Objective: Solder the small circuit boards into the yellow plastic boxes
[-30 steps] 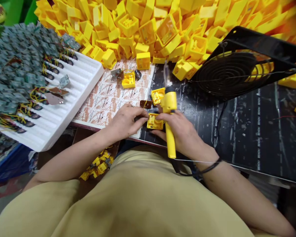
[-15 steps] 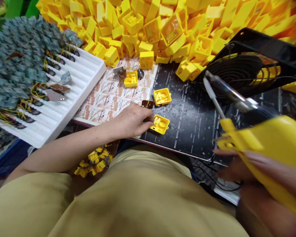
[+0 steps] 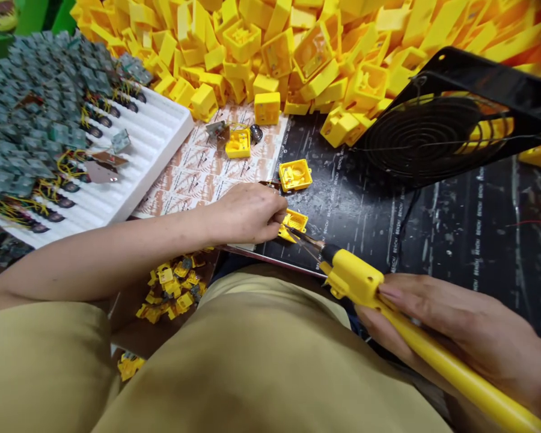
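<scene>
A yellow soldering iron (image 3: pixel 356 279) with a solder feed lies in the grip of my right hand (image 3: pixel 460 325), closed around its handle. Its tip reaches into a small yellow plastic case (image 3: pixel 300 221) at the bench's front edge. My left hand (image 3: pixel 255 210) is pinched at the left side of that case; what its fingertips hold is hidden. Just above sits a second yellow case half (image 3: pixel 296 174). A brown circuit board (image 3: pixel 268 184) shows partly behind my left knuckles.
Yellow cases (image 3: pixel 270 54) are heaped along the back. A black fan (image 3: pixel 473 78) stands at right. On the left, a white foam tray (image 3: pixel 162 126) carries many circuit boards with wired speakers. Another open case (image 3: pixel 238 144) lies mid-bench. Yellow parts (image 3: pixel 174 285) sit below the edge.
The soldering iron has swung from in front of the fan down and left to the lower case. My left hand has shifted slightly right and covers more of the brown board.
</scene>
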`<action>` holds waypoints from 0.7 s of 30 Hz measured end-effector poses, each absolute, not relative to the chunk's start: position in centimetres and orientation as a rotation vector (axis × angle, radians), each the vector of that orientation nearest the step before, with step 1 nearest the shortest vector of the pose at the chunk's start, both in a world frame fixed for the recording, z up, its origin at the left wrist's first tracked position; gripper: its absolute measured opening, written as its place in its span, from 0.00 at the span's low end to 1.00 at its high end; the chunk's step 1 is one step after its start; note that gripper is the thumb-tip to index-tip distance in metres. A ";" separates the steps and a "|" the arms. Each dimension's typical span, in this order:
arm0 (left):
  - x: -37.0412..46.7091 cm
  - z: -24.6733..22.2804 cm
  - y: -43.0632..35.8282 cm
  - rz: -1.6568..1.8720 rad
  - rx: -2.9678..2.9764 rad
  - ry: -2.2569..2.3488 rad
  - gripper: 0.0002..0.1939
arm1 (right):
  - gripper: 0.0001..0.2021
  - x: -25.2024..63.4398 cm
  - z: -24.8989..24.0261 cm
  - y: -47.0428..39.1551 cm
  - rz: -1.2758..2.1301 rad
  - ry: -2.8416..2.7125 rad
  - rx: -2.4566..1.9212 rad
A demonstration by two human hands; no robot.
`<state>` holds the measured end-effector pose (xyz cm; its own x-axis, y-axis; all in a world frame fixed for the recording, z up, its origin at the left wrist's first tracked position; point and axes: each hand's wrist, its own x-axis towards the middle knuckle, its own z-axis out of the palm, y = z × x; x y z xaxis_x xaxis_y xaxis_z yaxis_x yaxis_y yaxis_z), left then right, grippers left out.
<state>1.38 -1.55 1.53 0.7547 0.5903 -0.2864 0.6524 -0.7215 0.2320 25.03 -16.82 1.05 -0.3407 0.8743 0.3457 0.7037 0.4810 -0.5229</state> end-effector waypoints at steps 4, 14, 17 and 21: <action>1.5 1.6 -1.3 -0.299 2.603 0.970 0.08 | 0.03 24.1 2.3 -15.8 0.326 -2.110 -1.205; 2.0 1.8 -1.2 -0.328 2.701 0.906 0.08 | 0.03 24.0 3.4 -14.6 0.190 -2.257 -1.042; 2.1 1.9 -1.2 -0.344 2.693 0.873 0.08 | 0.07 24.3 3.5 -14.7 0.208 -2.302 -1.120; 2.2 2.2 -1.1 -0.393 2.664 0.876 0.08 | 0.02 24.3 3.2 -14.6 0.171 -2.277 -1.030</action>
<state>2.25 -1.10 2.17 0.7753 0.5260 -0.3496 0.6108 -0.7653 0.2031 24.30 -14.59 3.25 -0.4991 0.7151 0.4894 0.6339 0.6864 -0.3564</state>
